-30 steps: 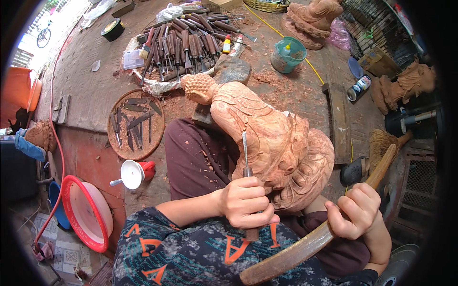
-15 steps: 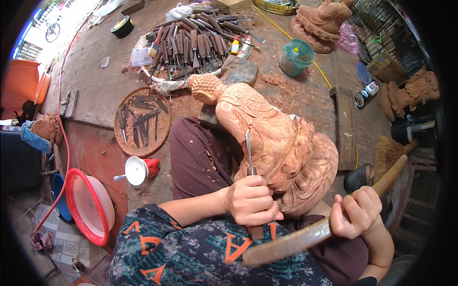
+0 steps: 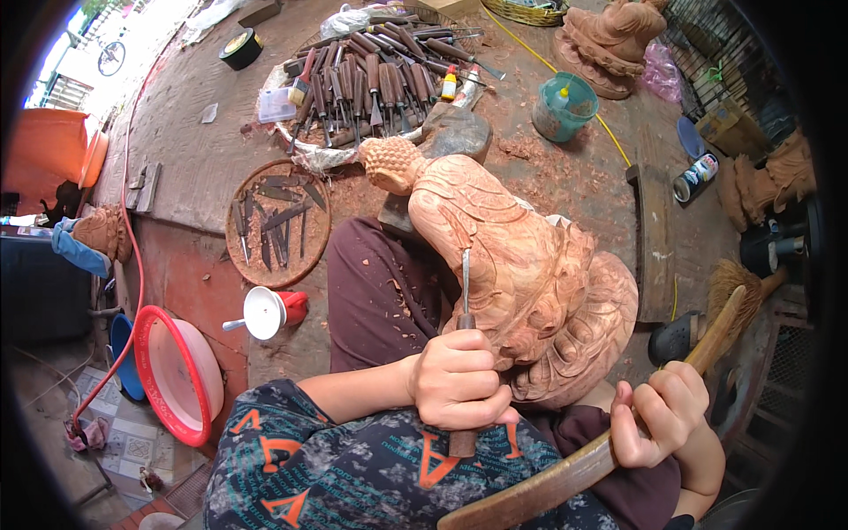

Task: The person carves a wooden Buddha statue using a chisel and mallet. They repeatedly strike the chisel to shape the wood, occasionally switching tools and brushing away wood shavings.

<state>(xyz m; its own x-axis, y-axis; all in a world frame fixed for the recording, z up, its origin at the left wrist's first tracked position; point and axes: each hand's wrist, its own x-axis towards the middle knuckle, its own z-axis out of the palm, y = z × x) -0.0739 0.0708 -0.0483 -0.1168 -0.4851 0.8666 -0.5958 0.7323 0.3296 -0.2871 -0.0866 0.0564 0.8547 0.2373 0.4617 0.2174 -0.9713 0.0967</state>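
A carved wooden statue point(image 3: 503, 256) of a seated figure lies tilted against my legs, its knobbed head toward the far left. My left hand point(image 3: 461, 380) is closed round the brown handle of a carving chisel point(image 3: 465, 278); the blade's tip touches the statue's back. In my right hand point(image 3: 661, 415) is a curved wooden mallet point(image 3: 539, 491), gripped around its middle. One end reaches low in front of my shirt, below the chisel's butt and apart from it. The other end points up to the right. Small wood chips lie on my trouser leg point(image 3: 384, 283).
Beyond the statue, a wide round tray point(image 3: 318, 159) holds many wooden-handled chisels. A smaller round tray point(image 3: 309, 252) of blades lies left, near a red cup point(image 3: 293, 306). A teal bucket point(image 3: 565, 124), another carving point(image 3: 609, 44) and a spray can point(image 3: 696, 177) stand right. A pink basin point(image 3: 181, 375) leans left.
The view has shifted slightly, so the scene sits a little farther right. The mallet's near end has dropped lower, away from the chisel's butt. Both hands keep their grips.
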